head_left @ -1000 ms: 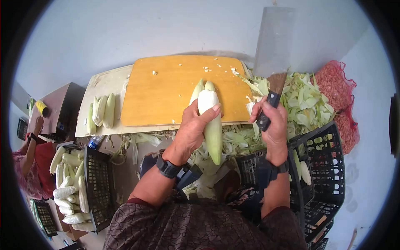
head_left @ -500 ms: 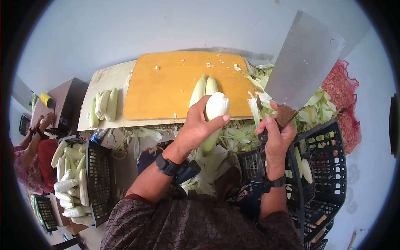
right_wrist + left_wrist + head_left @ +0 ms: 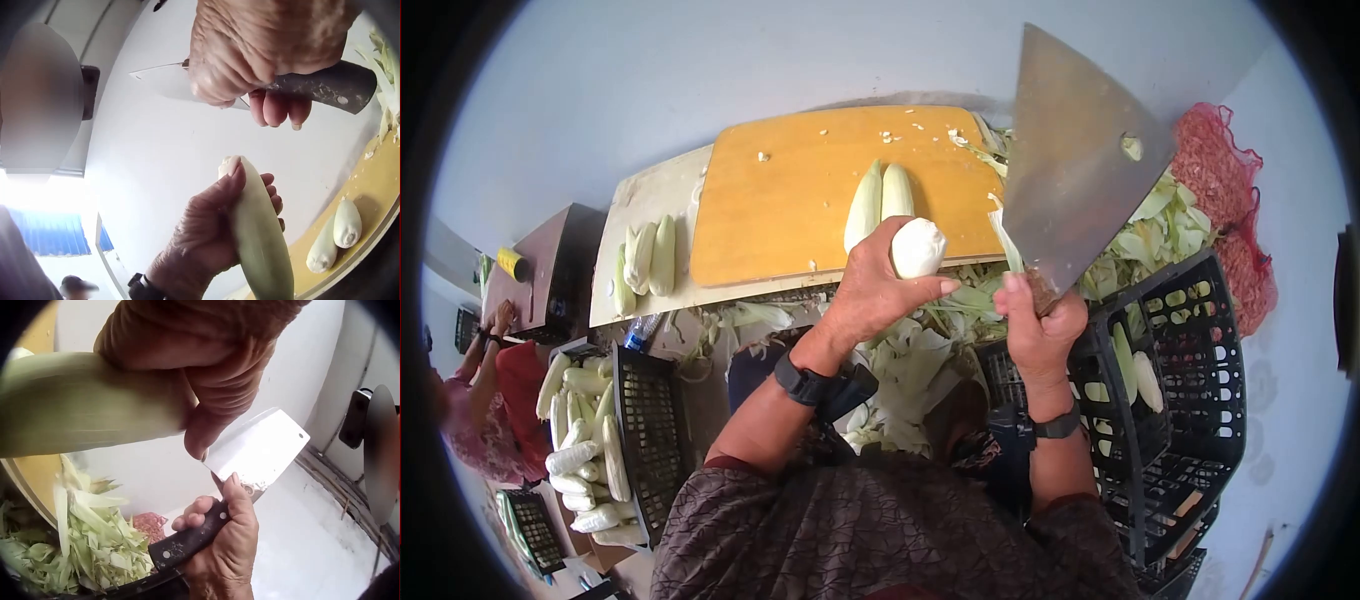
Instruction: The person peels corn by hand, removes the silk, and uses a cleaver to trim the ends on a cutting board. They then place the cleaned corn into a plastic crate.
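My left hand (image 3: 870, 290) grips an ear of corn (image 3: 919, 248) in its pale green husk, the white trimmed end facing up toward the head camera. In the right wrist view the thumb lies along the top of this ear. My right hand (image 3: 1045, 338) grips a cleaver (image 3: 1075, 150) by its dark riveted handle (image 3: 194, 537), with the broad blade raised to the right of the corn. The blade and the ear are apart. Two more husked-on ears (image 3: 863, 205) lie side by side on the yellow cutting board (image 3: 775, 210) beyond my left hand.
Several ears (image 3: 662, 255) lie left of the board. A black crate (image 3: 650, 430) of corn stands at lower left; another crate (image 3: 1190, 370) holding a few ears is at right. Loose husks (image 3: 1160, 225) and a red mesh sack (image 3: 1215, 170) lie beyond. Another person (image 3: 485, 400) works at far left.
The held ear has tipped from lying lengthwise to pointing its white end at the head camera. The cleaver's blade has turned in my right hand, swinging right and then back left.
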The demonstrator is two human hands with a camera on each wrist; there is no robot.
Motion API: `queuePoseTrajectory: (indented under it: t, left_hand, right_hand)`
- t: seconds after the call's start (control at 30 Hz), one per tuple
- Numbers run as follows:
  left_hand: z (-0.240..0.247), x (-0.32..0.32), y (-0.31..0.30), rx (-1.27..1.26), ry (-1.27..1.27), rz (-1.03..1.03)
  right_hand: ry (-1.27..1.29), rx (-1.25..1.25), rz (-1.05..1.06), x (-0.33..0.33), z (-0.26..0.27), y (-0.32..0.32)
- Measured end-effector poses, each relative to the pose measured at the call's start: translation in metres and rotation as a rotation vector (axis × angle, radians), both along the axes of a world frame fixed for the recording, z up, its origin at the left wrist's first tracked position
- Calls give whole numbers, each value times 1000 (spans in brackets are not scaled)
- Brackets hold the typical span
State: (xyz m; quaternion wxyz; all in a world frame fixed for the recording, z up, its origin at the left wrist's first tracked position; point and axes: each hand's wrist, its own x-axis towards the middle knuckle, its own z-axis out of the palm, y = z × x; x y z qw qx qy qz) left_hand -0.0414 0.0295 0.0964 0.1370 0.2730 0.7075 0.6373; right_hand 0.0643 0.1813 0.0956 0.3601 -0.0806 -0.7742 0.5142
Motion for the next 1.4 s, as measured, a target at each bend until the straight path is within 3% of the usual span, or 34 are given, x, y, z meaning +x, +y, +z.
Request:
queuePoseTrajectory:
  t: [0.2, 0.27, 0.33, 0.4, 0.43, 0.47, 0.53, 0.57, 0.6, 0.67, 1.1, 1.17, 1.4]
  left_hand:
    - [-6, -1, 3, 14, 9, -43]
    - [-13, -2, 3, -37, 159, -44]
    - [-14, -1, -1, -116, 147, -53]
    - [-28, 5, -12, 422, -215, -188]
    - [-31, 5, -16, 697, -331, -377]
    - [-33, 6, -15, 694, -331, -380]
    - [-22, 12, -11, 43, 271, 4]
    - [-21, 7, -11, -200, 454, 31]
    - [-17, 8, -10, -202, 453, 30]
    - [-8, 11, -7, -71, 170, 6]
    - [-9, 13, 20, -284, 208, 283]
    - [-5, 17, 24, -268, 261, 420]
    - [-15, 14, 21, -260, 328, 390]
  right_hand:
    - [73, 357, -32, -2, 0, -4]
    - [93, 360, -33, 1, 4, -8]
    - [3, 367, 21, 4, 12, -11]
    - [95, 455, 37, -1, 1, -7]
    - [185, 549, 56, -2, -4, -5]
    - [185, 546, 53, -2, -6, -5]
    - [193, 707, 29, 0, -9, -5]
    - [191, 705, 28, 1, -9, -5]
    - [178, 723, 29, 2, -9, -5]
    - [165, 740, 30, 2, -9, -5]
    - [221, 790, 73, 2, -7, -7]
    - [226, 779, 64, 0, -6, -7]
    - [264, 785, 27, -3, -9, -7]
